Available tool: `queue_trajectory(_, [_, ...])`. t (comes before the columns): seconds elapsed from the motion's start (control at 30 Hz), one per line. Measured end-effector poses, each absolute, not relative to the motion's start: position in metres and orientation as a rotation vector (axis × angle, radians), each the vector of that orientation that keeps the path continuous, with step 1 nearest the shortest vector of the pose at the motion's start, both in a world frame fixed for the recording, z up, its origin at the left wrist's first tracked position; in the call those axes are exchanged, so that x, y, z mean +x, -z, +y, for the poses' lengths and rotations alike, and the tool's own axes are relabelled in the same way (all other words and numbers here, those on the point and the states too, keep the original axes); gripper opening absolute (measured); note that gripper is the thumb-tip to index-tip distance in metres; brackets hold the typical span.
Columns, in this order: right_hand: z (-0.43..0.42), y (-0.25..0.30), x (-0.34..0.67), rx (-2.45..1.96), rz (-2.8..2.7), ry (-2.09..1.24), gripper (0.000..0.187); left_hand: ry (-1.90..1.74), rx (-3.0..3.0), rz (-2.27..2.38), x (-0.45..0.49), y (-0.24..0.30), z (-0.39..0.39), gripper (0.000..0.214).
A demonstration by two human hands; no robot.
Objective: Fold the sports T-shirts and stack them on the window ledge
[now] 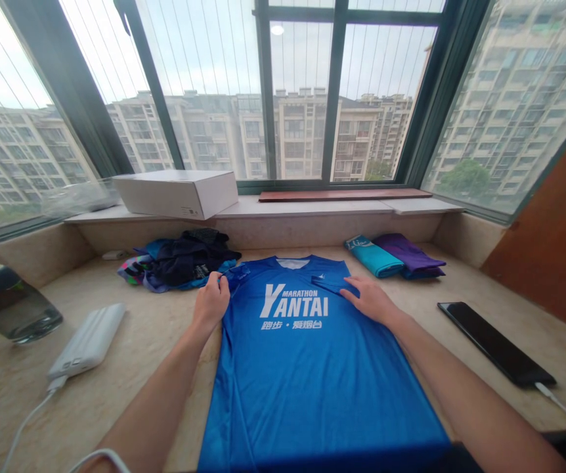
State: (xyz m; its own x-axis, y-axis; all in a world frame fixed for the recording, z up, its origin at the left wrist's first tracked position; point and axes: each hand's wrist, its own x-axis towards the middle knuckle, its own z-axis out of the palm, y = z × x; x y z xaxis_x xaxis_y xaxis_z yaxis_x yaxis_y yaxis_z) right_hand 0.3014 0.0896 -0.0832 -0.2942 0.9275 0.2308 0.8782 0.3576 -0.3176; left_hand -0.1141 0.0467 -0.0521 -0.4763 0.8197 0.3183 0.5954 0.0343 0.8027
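Note:
A blue T-shirt with white "Marathon Yantai" lettering lies flat on the stone ledge in front of me, collar away from me. My left hand is closed in a pinch on the sleeve at the shirt's left shoulder. On the other side, the sleeve is folded inward over the chest. My right hand rests there with its fingers stretched out, touching the folded sleeve. The lower hem runs toward the bottom edge of the view.
A crumpled pile of clothes lies back left; folded turquoise and purple garments lie back right. A power bank and water bottle are left, a cabled phone right. A white box stands on the sill.

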Motion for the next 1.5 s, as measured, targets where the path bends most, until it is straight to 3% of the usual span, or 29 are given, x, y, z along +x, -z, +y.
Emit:
queue_trajectory(0.13, [0.09, 0.085, 0.294, -1.655, -2.291, -0.15, 0.055, -1.746, 1.068, 1.804, -0.117, 0.053, 0.054, 0.007])
queue_trajectory(0.47, [0.092, 0.085, 0.301, -1.961, -2.188, -0.061, 0.053, -1.912, 0.687, 1.237, -0.118, 0.039, 0.058, 0.018])
queue_trajectory(0.63, [0.092, 0.081, 0.301, -1.926, -2.117, -0.08, 0.042, -1.556, 0.994, 1.133, -0.099, 0.047, 0.051, 0.039])
queue_trajectory(0.73, [0.095, 0.082, 0.302, -1.79, -1.898, -0.275, 0.032, -1.23, 1.46, 1.26, -0.088, 0.056, 0.047, 0.06])
queue_trajectory(0.8, [0.099, 0.084, 0.303, -1.705, -1.683, -0.431, 0.035, -1.019, 1.791, 1.357, -0.085, 0.059, 0.045, 0.069])
queue_trajectory(1.1, [0.111, 0.079, 0.303, -1.646, -1.281, -0.479, 0.064, -0.42, 2.284, 1.806, -0.094, 0.077, 0.052, 0.057])
queue_trajectory(1.2, [0.102, 0.077, 0.283, -1.538, -1.495, -0.487, 0.063, -0.288, 2.284, 1.939, -0.089, 0.083, 0.057, 0.057])
queue_trajectory(1.37, [0.089, 0.08, 0.256, -1.132, -2.357, -0.482, 0.056, -0.272, 2.332, 1.914, -0.073, 0.083, 0.058, 0.056])
queue_trajectory(1.5, [0.09, 0.088, 0.255, -1.119, -2.503, -0.263, 0.048, -0.185, 2.391, 1.888, -0.068, 0.081, 0.052, 0.06])
